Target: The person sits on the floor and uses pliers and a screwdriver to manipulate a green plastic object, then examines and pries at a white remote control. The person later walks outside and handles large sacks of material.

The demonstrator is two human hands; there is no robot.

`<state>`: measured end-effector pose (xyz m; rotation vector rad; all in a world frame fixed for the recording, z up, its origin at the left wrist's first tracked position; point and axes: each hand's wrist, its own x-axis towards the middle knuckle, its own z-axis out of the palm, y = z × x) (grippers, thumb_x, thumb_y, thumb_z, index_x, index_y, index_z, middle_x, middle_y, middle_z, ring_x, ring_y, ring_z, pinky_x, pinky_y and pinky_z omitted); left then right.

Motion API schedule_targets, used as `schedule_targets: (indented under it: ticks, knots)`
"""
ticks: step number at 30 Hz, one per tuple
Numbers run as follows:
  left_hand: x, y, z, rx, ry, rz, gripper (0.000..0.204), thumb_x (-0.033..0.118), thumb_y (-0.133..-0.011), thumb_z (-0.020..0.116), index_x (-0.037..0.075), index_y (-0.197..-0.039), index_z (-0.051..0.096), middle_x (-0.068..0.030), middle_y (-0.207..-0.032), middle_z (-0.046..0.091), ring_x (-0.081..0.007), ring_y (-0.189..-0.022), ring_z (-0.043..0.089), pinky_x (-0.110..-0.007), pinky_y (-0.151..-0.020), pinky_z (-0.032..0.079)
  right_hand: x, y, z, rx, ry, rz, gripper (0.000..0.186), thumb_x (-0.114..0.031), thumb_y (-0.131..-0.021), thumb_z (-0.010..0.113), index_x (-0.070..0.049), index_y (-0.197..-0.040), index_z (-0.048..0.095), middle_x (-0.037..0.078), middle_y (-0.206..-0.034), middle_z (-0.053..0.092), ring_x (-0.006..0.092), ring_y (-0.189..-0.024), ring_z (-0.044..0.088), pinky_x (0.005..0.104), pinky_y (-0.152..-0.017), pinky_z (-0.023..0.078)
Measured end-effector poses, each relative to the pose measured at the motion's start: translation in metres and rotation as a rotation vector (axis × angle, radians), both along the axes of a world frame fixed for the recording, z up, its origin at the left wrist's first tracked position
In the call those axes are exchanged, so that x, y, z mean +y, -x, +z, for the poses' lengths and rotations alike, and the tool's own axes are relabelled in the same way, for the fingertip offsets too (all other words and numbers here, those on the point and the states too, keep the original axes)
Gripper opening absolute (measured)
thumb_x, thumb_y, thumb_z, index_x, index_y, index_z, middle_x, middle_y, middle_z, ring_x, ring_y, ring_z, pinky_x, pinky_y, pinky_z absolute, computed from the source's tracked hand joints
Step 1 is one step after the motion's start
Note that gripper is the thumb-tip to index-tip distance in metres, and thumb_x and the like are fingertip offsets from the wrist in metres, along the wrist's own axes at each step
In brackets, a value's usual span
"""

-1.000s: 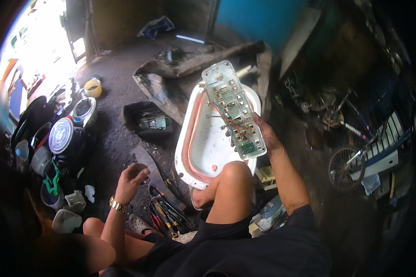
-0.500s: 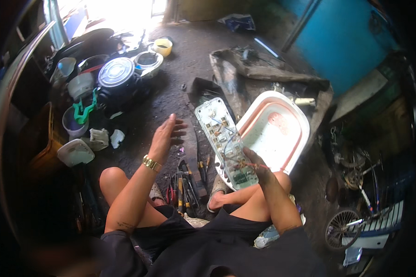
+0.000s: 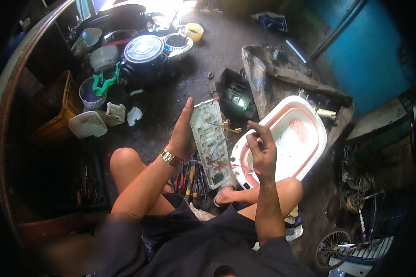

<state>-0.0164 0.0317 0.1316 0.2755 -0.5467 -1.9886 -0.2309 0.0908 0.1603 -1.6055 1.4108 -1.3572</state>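
My left hand, with a gold watch at its wrist, grips the left edge of an opened white power strip. The strip is tilted upright, its inner side facing me, with compartments, thin wires and a small green board near its lower end. Its fingers go behind the casing, partly hidden. Brass contact strips stick out past the right edge. Just right of them is my right hand, raised, fingers half curled and apart; I see nothing in it. A reddish wire runs from the strip toward my right wrist.
A white-and-pink plastic tub stands at the right. Pliers and screwdrivers lie between my feet. A black container is ahead. Lidded pots, plastic tubs and a green clamp-like piece crowd the left; a spoked wheel lies lower right.
My left hand, free before, now grips the power strip. My right hand has let go of its right edge and risen beside it. The strip is more upright; the view has shifted.
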Motion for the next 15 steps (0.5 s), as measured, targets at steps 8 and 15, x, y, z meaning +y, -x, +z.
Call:
schedule_targets:
  ticks: [8,15]
  knots:
    - [0.008,-0.004,-0.009,-0.218,0.035,0.085,0.063,0.057,-0.101,0.038,0.005,-0.129,0.057,-0.0111,-0.109,0.067,-0.0212,-0.099,0.066,-0.037,-0.091,0.054,-0.016,-0.068,0.023,0.545,0.204,0.173,0.025,-0.019,-0.085,0.074,-0.002,-0.103,0.070,0.013,-0.107,0.061,0.0321,-0.102,0.059,0.0425,-0.088,0.048]
    - [0.002,-0.015,-0.007,-0.130,-0.139,0.176,0.073,0.067,-0.093,0.043,0.001,-0.119,0.059,-0.0170,-0.102,0.068,-0.0243,-0.090,0.068,-0.036,-0.082,0.056,-0.021,-0.075,0.005,0.442,0.193,0.331,0.031,-0.013,-0.083,0.074,-0.008,-0.113,0.066,0.013,-0.116,0.062,0.0339,-0.112,0.057,0.0446,-0.094,0.045]
